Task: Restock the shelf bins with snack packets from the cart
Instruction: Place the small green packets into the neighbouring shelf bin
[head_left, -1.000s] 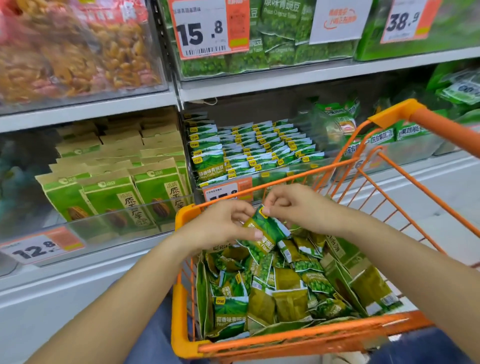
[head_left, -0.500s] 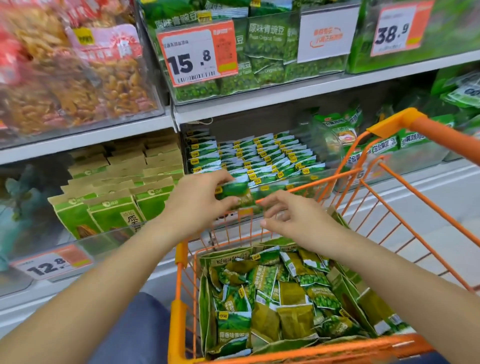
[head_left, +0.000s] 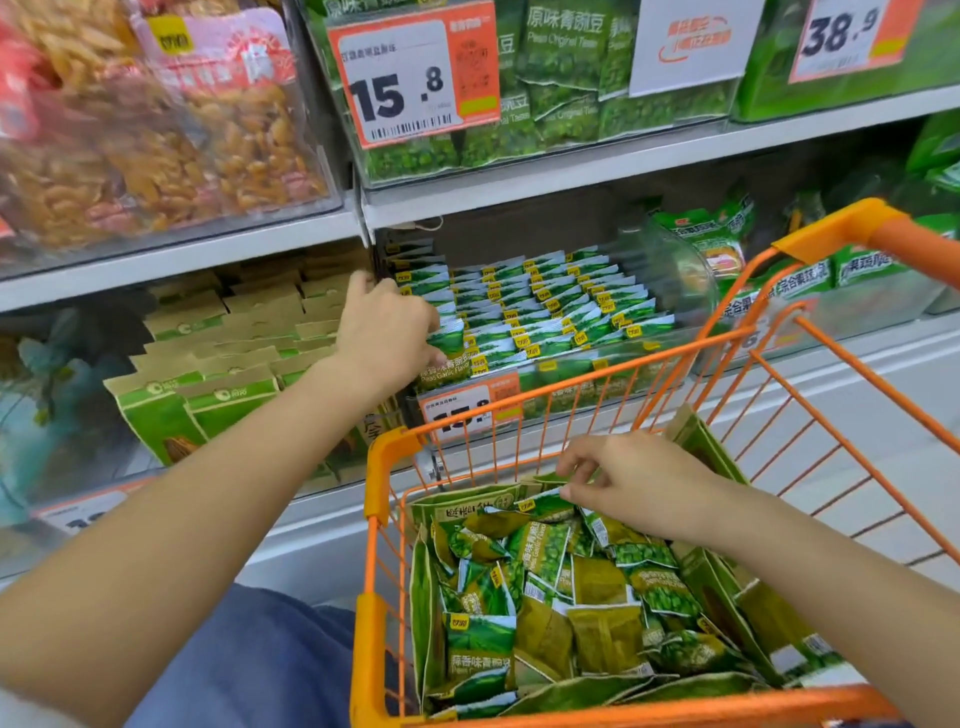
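My left hand (head_left: 387, 332) pushes a green pea packet (head_left: 448, 349) into the front of the shelf bin (head_left: 675, 291), fingers curled on it, I think. My right hand (head_left: 631, 480) pinches another packet (head_left: 545, 506) atop the pile in the orange cart (head_left: 387, 457).

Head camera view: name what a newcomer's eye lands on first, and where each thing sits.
The orange cart fills the lower right, heaped with green pea packets. The left hand reaches into the shelf bin behind it, touching the front packets in its neat rows, while the right hand pinches a packet atop the cart pile. Up top, a big 15.8 price tag stands out.
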